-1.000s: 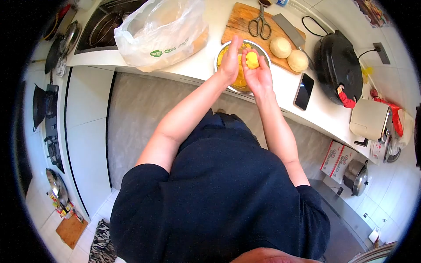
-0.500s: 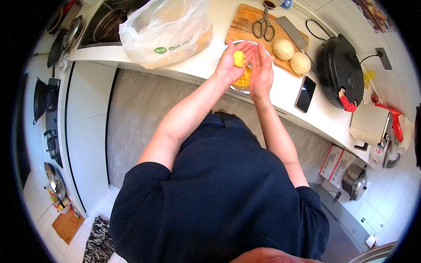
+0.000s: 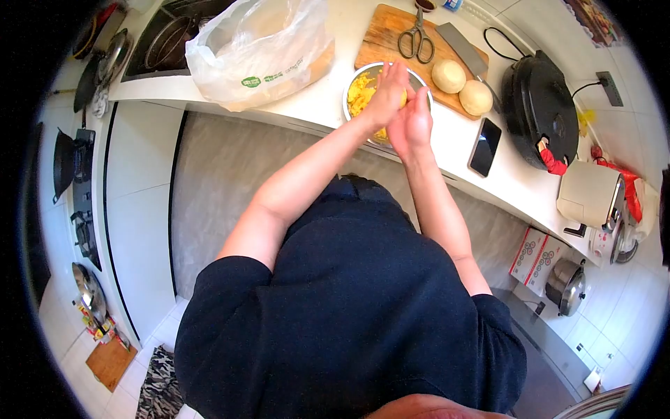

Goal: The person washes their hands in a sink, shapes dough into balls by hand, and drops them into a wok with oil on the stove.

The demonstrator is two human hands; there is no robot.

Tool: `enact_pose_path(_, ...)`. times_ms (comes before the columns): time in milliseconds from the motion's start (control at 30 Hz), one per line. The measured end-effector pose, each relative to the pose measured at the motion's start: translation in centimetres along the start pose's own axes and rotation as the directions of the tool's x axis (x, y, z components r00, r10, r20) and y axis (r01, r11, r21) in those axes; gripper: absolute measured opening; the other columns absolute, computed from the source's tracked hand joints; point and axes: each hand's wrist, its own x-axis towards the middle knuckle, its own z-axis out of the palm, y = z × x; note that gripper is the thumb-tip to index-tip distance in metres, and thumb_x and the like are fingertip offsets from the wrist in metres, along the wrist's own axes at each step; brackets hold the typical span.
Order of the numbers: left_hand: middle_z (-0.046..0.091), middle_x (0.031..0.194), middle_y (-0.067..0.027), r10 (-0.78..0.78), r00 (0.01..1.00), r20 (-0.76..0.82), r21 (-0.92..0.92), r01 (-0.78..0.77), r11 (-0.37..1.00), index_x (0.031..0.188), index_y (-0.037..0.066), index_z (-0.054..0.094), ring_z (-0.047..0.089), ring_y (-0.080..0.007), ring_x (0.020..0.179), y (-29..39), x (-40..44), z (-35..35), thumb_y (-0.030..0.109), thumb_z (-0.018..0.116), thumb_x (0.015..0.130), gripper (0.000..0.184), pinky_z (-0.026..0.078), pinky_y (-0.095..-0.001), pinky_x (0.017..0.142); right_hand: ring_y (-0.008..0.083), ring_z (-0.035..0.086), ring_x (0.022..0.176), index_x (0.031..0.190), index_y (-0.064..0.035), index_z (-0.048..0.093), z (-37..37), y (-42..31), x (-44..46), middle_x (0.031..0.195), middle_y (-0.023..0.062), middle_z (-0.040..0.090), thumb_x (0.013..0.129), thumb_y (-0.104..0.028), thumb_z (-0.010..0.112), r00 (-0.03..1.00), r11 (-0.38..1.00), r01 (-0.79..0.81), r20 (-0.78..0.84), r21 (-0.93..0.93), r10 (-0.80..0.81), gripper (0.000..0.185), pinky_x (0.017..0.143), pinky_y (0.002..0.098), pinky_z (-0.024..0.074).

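Note:
My left hand [image 3: 386, 99] and my right hand [image 3: 413, 124] are pressed together over a metal bowl [image 3: 347, 110]. Between the palms sits a lump of soft yellow food [image 3: 403, 98], mostly hidden by the fingers. The left palm is turned over towards the right one, and the right hand is cupped around the lump from the other side. Inside the bowl, loose crumbly yellow food [image 3: 359, 94] shows to the left of my hands.
Behind the bowl lies a wooden cutting board [image 3: 380, 31] with scissors [image 3: 417, 45], a cleaver [image 3: 462, 50] and two pale round dough balls [image 3: 448, 76]. A phone [image 3: 485, 147] and a black electric griddle [image 3: 541, 112] stand right; a plastic bag [image 3: 262, 56] stands left.
The left hand has turned over and closed against the right, covering the yellow lump that lay exposed on its palm. More of the bowl's contents now shows.

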Motion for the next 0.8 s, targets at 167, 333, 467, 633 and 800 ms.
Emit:
enact_pose_path(167,0.016,0.148,-0.0186,0.086,0.989,0.121,-0.033,-0.083,0.996,0.14,-0.005,0.019,0.009,-0.0288,0.139,2.4,-0.6,-2.1,0.044,0.025,0.095,0.066,0.007,-0.0353,0.112,0.0256,0.038,0.125,0.131,-0.0004,0.037,-3.1,0.3,1.7,0.135,0.0125,0.04,0.096,-0.024,0.04,0.988,0.954,-0.108,-0.074,0.281,0.134,0.042,0.107,0.0387,0.0302)
enact_pose_path(333,0.012,0.147,-0.0235,0.246,0.923,0.295,0.562,-0.376,0.737,0.139,-0.006,0.018,0.007,-0.0321,0.138,1.4,-2.4,-1.2,0.04,0.029,0.093,0.067,0.006,-0.0408,0.112,0.0279,0.03,0.131,0.138,-0.0019,0.027,-1.7,-0.4,0.4,0.143,0.0124,0.031,0.097,-0.036,0.032,0.993,0.991,-0.105,-0.036,0.088,0.108,0.053,0.109,0.0398,0.0251)
enact_pose_path(467,0.007,0.147,-0.0238,0.202,0.939,0.279,0.574,-0.332,0.749,0.138,-0.009,0.014,0.004,-0.0329,0.138,2.0,-2.7,-0.9,0.046,0.029,0.091,0.073,0.003,-0.0415,0.112,0.0283,0.028,0.132,0.14,-0.0003,0.022,-1.1,-1.6,-0.1,0.144,0.0129,0.028,0.094,-0.053,0.022,0.987,0.981,-0.159,0.011,0.107,0.159,0.07,0.109,0.0397,0.0231)
enact_pose_path(633,0.005,0.147,-0.0258,0.21,0.94,0.269,0.512,-0.325,0.795,0.139,-0.009,0.008,0.001,-0.0347,0.138,2.7,-2.9,-1.4,0.051,0.027,0.09,0.079,0.001,-0.0409,0.112,0.0281,0.029,0.132,0.14,0.0016,0.017,-0.7,-1.6,-0.4,0.144,0.0154,0.027,0.091,-0.061,0.019,0.993,0.993,-0.105,0.066,0.053,0.102,0.079,0.109,0.0395,0.0229)
enact_pose_path(800,-0.001,0.149,-0.0216,0.123,0.96,0.253,0.485,-0.236,0.842,0.14,-0.006,-0.002,-0.003,-0.0305,0.139,2.8,-3.7,-0.5,0.051,0.022,0.092,0.078,-0.001,-0.0386,0.111,0.0278,0.029,0.131,0.14,0.0024,0.015,-0.9,-1.2,-0.5,0.143,0.0163,0.028,0.091,-0.061,0.017,0.997,0.999,-0.027,0.066,-0.045,0.03,0.08,0.109,0.038,0.0228)
